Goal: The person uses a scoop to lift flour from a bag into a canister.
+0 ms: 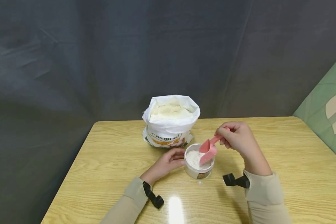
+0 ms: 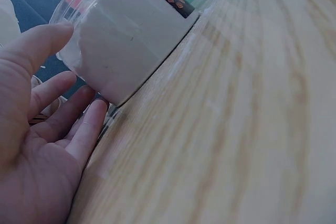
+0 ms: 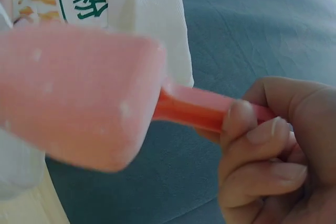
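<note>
The right hand (image 1: 236,138) pinched the scoop (image 1: 208,155) in its fingers at the tub's (image 1: 192,173) mouth, in from the counter's (image 1: 114,161) far edge! The left hand (image 1: 168,161), fingers loosely spread, flanked it, contact unclear. Tipping flour (image 1: 192,158) seemed underway; next called for a light shake.

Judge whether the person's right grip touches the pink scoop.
Touching: the right wrist view shows the right grip curled round the handle of the pink scoop.

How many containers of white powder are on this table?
2: the open bag near the far edge of the table, and the round tub in front of it, beside the left hand and under the pink scoop. Anything behind the bag would be hidden.
</note>
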`<move>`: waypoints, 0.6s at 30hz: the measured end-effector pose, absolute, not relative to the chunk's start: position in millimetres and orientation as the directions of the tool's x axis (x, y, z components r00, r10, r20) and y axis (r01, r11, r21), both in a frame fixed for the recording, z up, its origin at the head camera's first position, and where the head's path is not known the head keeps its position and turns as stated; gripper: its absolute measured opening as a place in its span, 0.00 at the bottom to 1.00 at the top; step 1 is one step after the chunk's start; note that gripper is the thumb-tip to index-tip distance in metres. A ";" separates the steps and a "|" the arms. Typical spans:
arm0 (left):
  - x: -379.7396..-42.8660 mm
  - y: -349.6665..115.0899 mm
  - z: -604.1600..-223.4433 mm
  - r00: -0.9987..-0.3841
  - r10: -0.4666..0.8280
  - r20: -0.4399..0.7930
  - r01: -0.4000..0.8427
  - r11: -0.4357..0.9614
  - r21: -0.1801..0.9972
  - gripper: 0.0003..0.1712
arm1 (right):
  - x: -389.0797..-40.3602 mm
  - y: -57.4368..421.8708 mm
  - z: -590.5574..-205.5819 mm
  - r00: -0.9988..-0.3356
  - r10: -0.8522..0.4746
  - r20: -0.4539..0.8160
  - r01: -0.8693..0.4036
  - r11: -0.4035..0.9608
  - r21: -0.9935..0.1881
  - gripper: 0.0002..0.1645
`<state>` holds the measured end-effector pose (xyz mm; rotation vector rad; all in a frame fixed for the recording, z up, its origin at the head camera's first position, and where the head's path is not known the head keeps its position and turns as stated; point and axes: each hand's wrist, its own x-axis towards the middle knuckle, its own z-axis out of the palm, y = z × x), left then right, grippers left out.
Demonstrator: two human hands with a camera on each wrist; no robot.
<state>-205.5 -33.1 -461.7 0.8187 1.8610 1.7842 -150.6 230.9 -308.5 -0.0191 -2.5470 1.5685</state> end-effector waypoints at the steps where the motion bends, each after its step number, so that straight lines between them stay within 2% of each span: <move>1: -205.3 -33.2 -462.0 -0.731 0.677 0.090 0.119 -0.005 0.993 0.27 | -149.6 230.5 -307.7 -0.988 0.093 0.122 -0.066 0.463 -0.884 0.12; 9: -203.9 -34.0 -460.8 -0.726 0.682 0.087 0.115 -0.004 0.993 0.27 | -140.4 228.9 -299.9 -0.983 0.120 0.140 -0.058 0.521 -0.852 0.12; 18: -203.9 -33.1 -459.8 -0.727 0.680 0.096 0.117 -0.014 0.993 0.27 | -138.4 229.4 -297.2 -0.972 0.140 0.186 -0.086 0.524 -0.848 0.12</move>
